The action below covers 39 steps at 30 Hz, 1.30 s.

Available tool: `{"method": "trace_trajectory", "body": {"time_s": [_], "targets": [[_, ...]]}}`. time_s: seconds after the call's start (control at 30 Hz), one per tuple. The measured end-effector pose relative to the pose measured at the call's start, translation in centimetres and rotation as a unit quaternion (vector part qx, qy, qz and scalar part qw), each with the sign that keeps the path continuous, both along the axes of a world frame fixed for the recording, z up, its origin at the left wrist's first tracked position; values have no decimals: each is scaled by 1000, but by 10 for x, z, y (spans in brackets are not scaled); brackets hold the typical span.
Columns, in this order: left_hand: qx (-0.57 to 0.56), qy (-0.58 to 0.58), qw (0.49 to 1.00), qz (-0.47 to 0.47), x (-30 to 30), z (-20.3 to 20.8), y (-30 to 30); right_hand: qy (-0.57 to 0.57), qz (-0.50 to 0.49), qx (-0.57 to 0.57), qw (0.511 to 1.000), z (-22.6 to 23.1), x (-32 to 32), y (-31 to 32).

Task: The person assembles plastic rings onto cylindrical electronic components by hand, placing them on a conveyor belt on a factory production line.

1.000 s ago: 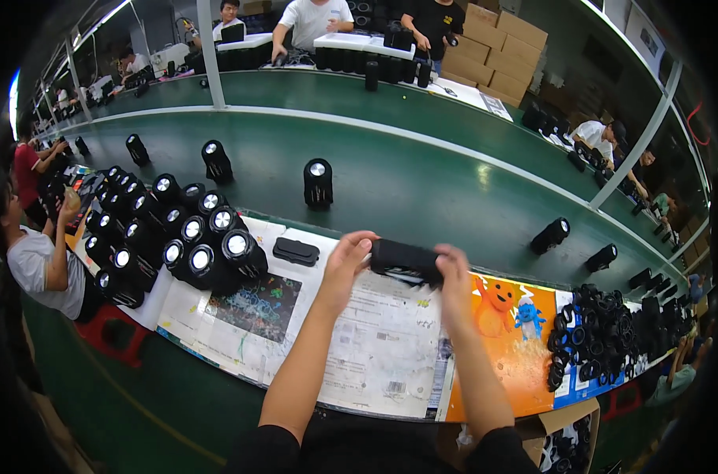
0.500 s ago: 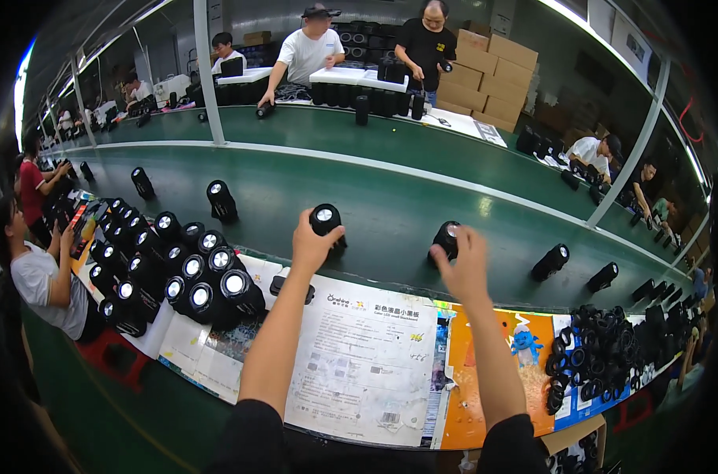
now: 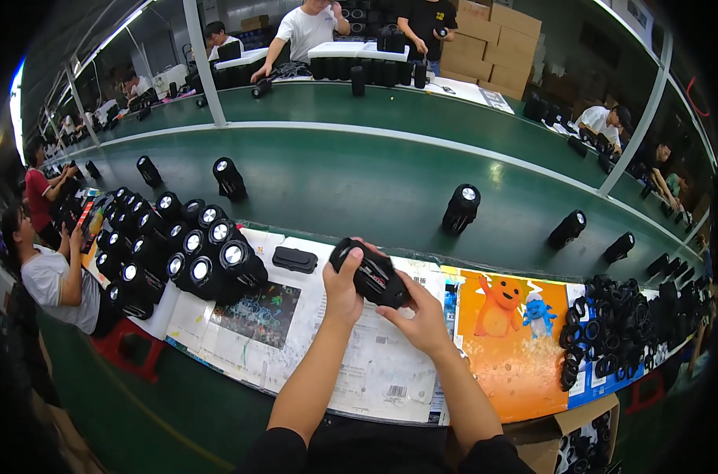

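A black cylindrical speaker (image 3: 375, 276) is tipped on its side above the white printed board (image 3: 351, 371) in front of me. My left hand (image 3: 345, 283) grips its left end, thumb across the top. At its other end, the fingers of my right hand (image 3: 422, 317) are closed round the lower right edge. Just left of my hands, a small black oblong part (image 3: 294, 259) lies on the worktop. Beyond them, another black speaker (image 3: 461, 209) with a silver round top stands on the green belt.
A dense group of black speakers (image 3: 233, 265) stands at the left. Black rings (image 3: 612, 324) are heaped at the right, beside an orange board (image 3: 497, 363). More speakers dot the green belt (image 3: 335, 186). An open carton (image 3: 564, 430) sits below the table edge. Co-workers are at left and across.
My left hand has brought the speaker from the belt side toward me and tipped it over. My right hand has left the other speaker on the belt and joined on the held one.
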<state>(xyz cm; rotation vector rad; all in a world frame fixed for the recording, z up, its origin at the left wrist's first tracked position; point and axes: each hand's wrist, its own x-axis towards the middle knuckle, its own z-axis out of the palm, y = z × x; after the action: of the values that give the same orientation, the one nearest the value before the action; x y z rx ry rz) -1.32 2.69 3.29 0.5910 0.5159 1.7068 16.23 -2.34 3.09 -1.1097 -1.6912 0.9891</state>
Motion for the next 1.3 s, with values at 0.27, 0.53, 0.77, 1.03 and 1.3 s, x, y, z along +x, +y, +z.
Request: {"method": "trace_trajectory", "body": {"time_s": [0.27,0.53,0.77,1.03,1.3], "targets": [[55,-26,995,-84,-16,-6,0,-3,-2,23,1000,-3,-6,-7],[63,4,992,-108,-7,-14,-4,93,37,-84,991,-10,0,-6],[37,9,995,-90,-8,-10,-9,99,32,-78,992,-18,-7,-9],[4,50,995,-83,2,-21,-7,79,12,-71,994,-20,1,-18],[1,102,986,-133,-15,-29,-6,-23,32,-61,997,15,37,-31]]}}
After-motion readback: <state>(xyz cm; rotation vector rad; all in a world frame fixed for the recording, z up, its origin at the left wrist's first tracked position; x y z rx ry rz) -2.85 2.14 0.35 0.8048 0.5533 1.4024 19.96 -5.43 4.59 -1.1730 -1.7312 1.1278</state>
